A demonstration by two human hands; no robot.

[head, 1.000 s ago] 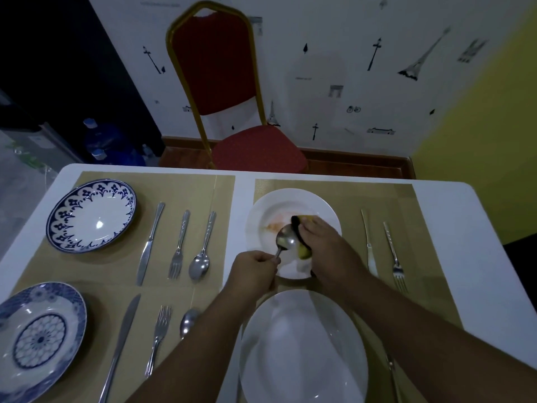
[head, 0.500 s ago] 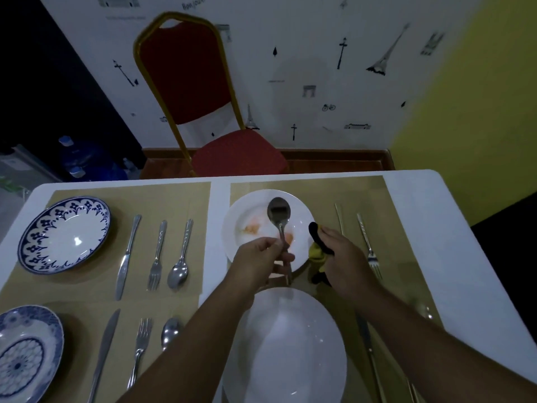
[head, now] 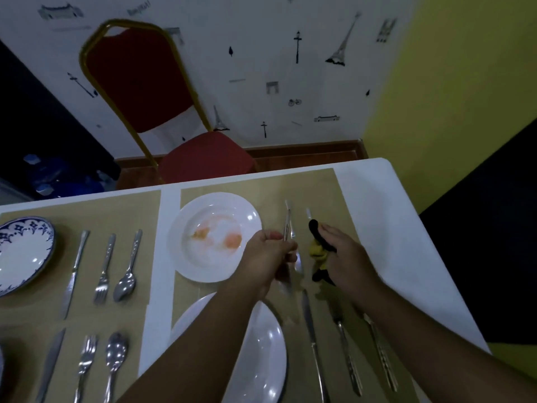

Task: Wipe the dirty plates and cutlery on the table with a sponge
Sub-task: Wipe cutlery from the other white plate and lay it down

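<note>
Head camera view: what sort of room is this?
Likely a dining room, at home or in a small eatery: a white table laid with placemats and cutlery, a red banquet chair, Eiffel Tower wall stickers.

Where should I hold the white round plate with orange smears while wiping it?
Pinch the broad rim of the white round plate at its near-left edge, from the left. The orange smears sit in the sunken middle, so a grip there likely avoids the wiping path, and the left hand crowds the right edge.
</note>
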